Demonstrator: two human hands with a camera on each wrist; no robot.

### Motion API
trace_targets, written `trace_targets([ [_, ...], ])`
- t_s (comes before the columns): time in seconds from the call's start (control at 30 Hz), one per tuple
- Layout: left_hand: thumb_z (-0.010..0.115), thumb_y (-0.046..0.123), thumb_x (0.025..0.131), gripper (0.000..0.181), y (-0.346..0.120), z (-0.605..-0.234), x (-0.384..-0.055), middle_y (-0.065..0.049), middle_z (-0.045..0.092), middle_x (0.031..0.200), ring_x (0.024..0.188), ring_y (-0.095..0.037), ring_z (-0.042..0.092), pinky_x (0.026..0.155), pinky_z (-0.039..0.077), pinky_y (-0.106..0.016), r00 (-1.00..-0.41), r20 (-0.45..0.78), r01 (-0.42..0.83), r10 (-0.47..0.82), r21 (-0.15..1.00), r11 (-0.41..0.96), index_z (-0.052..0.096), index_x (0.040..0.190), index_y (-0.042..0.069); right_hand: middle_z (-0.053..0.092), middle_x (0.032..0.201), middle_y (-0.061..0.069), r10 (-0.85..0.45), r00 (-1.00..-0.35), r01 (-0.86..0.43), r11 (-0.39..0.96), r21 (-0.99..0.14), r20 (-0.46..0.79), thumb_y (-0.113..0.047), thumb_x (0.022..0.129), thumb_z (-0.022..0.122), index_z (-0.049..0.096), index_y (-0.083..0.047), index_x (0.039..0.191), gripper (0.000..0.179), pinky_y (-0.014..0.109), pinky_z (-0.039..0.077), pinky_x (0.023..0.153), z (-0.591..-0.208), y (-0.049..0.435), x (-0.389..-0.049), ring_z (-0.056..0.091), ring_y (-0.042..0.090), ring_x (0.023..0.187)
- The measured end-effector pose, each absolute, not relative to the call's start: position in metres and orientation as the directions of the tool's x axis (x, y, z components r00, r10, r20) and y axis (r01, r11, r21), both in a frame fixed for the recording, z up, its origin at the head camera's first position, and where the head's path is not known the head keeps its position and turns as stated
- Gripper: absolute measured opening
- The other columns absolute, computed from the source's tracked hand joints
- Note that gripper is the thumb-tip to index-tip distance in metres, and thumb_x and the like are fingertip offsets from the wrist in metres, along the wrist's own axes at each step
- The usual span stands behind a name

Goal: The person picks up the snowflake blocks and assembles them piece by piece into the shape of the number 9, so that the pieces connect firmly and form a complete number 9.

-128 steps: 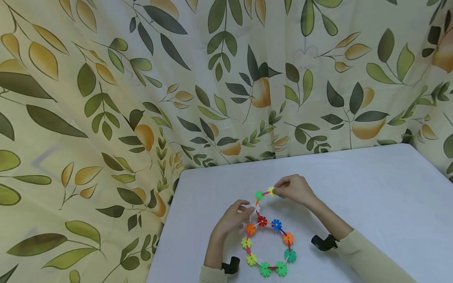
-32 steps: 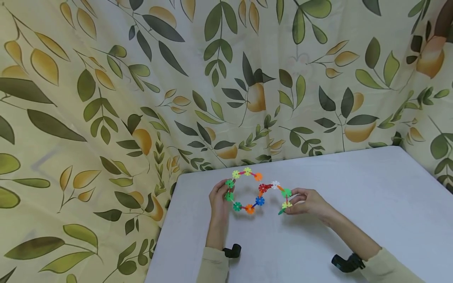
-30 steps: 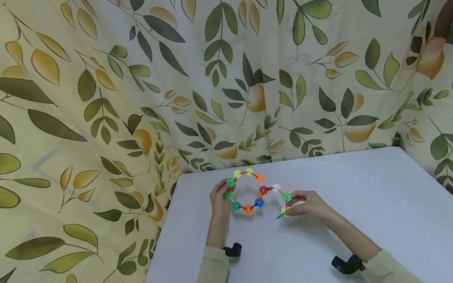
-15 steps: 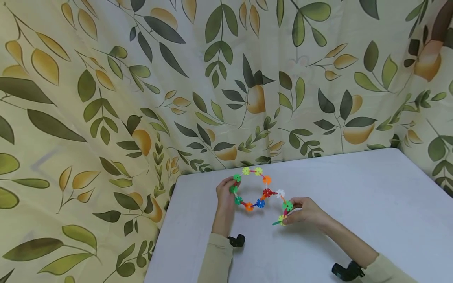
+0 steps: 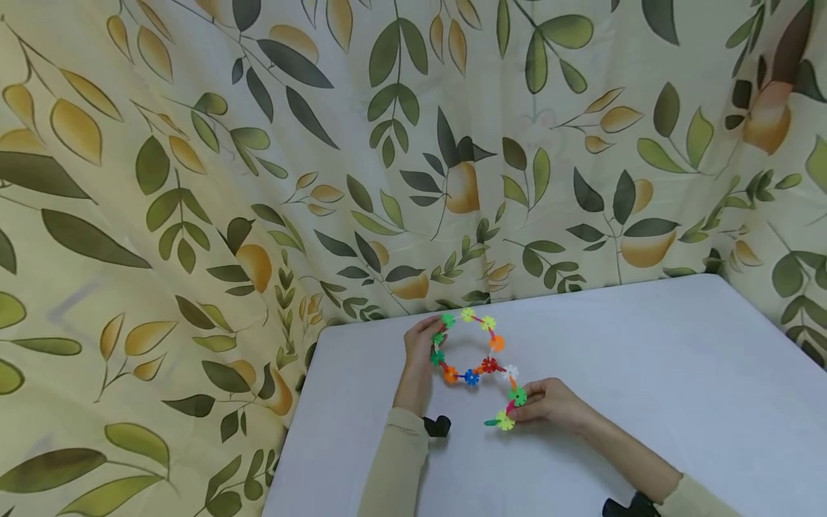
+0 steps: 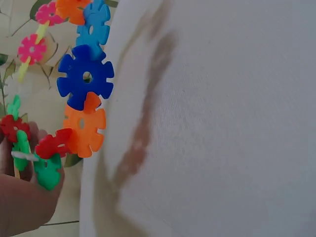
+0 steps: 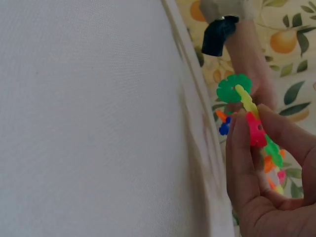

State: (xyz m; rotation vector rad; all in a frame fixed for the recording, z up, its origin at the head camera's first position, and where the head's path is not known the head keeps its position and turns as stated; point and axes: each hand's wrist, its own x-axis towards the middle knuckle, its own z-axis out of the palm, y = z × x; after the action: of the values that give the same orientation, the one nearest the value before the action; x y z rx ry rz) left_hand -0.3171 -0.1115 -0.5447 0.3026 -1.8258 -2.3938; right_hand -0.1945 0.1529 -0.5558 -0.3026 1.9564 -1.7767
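Slotted plastic snowflake discs in several colours are joined into a ring, with a short tail branching off at a red disc (image 5: 489,365). My left hand (image 5: 416,366) grips the ring's left side by its green discs. In the left wrist view, the discs there lie between my fingers and palm, and a dark blue disc (image 6: 86,76) stands above the hand. With thumb and fingertips, my right hand (image 5: 555,406) pinches the tail near its lower end. The right wrist view shows a pink disc (image 7: 256,129) in that pinch, and a green disc (image 7: 234,88) tips the tail.
A white-covered table (image 5: 614,345) lies under both hands. Its back and left edges run along a leaf-and-fruit patterned curtain (image 5: 388,179). A black wrist camera (image 5: 438,426) sits on the left wrist, another (image 5: 629,506) on the right.
The ring, earlier on the table near the front, was lifted and turned to the back left. In the last second the tail has swung down and left with my right hand; my left hand shifted slightly right.
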Motion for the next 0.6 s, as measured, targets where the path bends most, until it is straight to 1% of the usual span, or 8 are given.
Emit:
trace_targets([
  [0.1, 0.070, -0.001, 0.093, 0.029, -0.110, -0.546, -0.323, -0.012, 0.074, 0.108, 0.084, -0.015, 0.072, 0.083, 0.061, -0.032, -0.983, -0.075, -0.021, -0.167, 0.953, -0.303, 0.071, 0.121, -0.010, 0.077, 0.086, 0.011, -0.439, -0.871, 0.176, 0.141, -0.974, -0.221, -0.012, 0.085, 0.086, 0.065, 0.006, 0.105, 0.034, 0.028, 0.059, 0.074, -0.559, 0.150, -0.193, 0.075, 0.020, 0.079],
  [0.2, 0.062, -0.010, 0.090, 0.034, -0.109, -0.548, -0.329, -0.012, 0.074, 0.106, 0.084, -0.015, 0.073, 0.083, 0.061, -0.030, -0.991, -0.058, -0.014, -0.118, 0.940, -0.340, 0.067, 0.123, -0.014, 0.075, 0.081, 0.007, -0.397, -0.889, 0.169, 0.182, -0.969, -0.230, -0.013, 0.082, 0.089, 0.061, 0.005, 0.110, 0.043, 0.026, 0.054, 0.069, -0.560, 0.146, -0.193, 0.071, 0.018, 0.074],
  [0.27, 0.058, -0.015, 0.088, 0.037, -0.109, -0.550, -0.332, -0.012, 0.074, 0.105, 0.084, -0.015, 0.073, 0.080, 0.060, -0.026, -0.995, -0.048, -0.015, -0.085, 0.935, -0.353, 0.065, 0.124, -0.016, 0.074, 0.080, 0.006, -0.384, -0.895, 0.162, 0.197, -0.967, -0.227, -0.013, 0.082, 0.089, 0.061, 0.004, 0.111, 0.044, 0.026, 0.052, 0.067, -0.561, 0.145, -0.193, 0.069, 0.015, 0.072],
  [0.33, 0.056, -0.018, 0.087, 0.040, -0.108, -0.553, -0.336, -0.014, 0.074, 0.106, 0.085, -0.015, 0.073, 0.076, 0.058, -0.022, -0.998, -0.035, -0.015, -0.051, 0.933, -0.359, 0.063, 0.126, -0.017, 0.075, 0.081, 0.007, -0.386, -0.897, 0.158, 0.174, -0.972, -0.216, -0.010, 0.082, 0.089, 0.061, 0.008, 0.112, 0.045, 0.026, 0.054, 0.069, -0.561, 0.144, -0.193, 0.070, 0.015, 0.074],
  [0.4, 0.056, -0.020, 0.087, 0.041, -0.106, -0.556, -0.339, -0.018, 0.074, 0.109, 0.085, -0.014, 0.073, 0.073, 0.056, -0.020, -0.999, -0.024, -0.013, -0.025, 0.935, -0.353, 0.060, 0.128, -0.019, 0.076, 0.084, 0.010, -0.392, -0.896, 0.161, 0.150, -0.975, -0.208, -0.008, 0.082, 0.088, 0.062, 0.011, 0.115, 0.046, 0.027, 0.057, 0.070, -0.561, 0.143, -0.194, 0.072, 0.015, 0.075],
  [0.47, 0.058, -0.021, 0.088, 0.042, -0.104, -0.559, -0.342, -0.023, 0.072, 0.113, 0.086, -0.014, 0.072, 0.073, 0.056, -0.020, -1.000, -0.019, -0.011, -0.017, 0.930, -0.368, 0.056, 0.130, -0.022, 0.077, 0.086, 0.012, -0.384, -0.901, 0.154, 0.149, -0.977, -0.200, -0.006, 0.082, 0.088, 0.063, 0.013, 0.118, 0.048, 0.028, 0.059, 0.071, -0.561, 0.141, -0.195, 0.073, 0.017, 0.077],
  [0.57, 0.062, -0.021, 0.087, 0.044, -0.099, -0.564, -0.347, -0.028, 0.070, 0.116, 0.085, -0.014, 0.070, 0.075, 0.058, -0.021, -0.998, -0.032, -0.009, -0.052, 0.922, -0.387, 0.054, 0.130, -0.025, 0.077, 0.086, 0.013, -0.326, -0.923, 0.131, 0.241, -0.962, -0.207, -0.010, 0.079, 0.091, 0.064, 0.012, 0.122, 0.055, 0.031, 0.058, 0.072, -0.560, 0.137, -0.195, 0.073, 0.022, 0.080],
  [0.6, 0.063, -0.020, 0.086, 0.043, -0.097, -0.566, -0.349, -0.027, 0.070, 0.114, 0.084, -0.014, 0.069, 0.075, 0.058, -0.022, -0.996, -0.041, -0.008, -0.075, 0.921, -0.390, 0.055, 0.128, -0.024, 0.077, 0.086, 0.011, -0.293, -0.935, 0.105, 0.303, -0.947, -0.198, -0.013, 0.078, 0.093, 0.063, 0.013, 0.125, 0.062, 0.034, 0.058, 0.075, -0.560, 0.135, -0.196, 0.072, 0.023, 0.085],
])
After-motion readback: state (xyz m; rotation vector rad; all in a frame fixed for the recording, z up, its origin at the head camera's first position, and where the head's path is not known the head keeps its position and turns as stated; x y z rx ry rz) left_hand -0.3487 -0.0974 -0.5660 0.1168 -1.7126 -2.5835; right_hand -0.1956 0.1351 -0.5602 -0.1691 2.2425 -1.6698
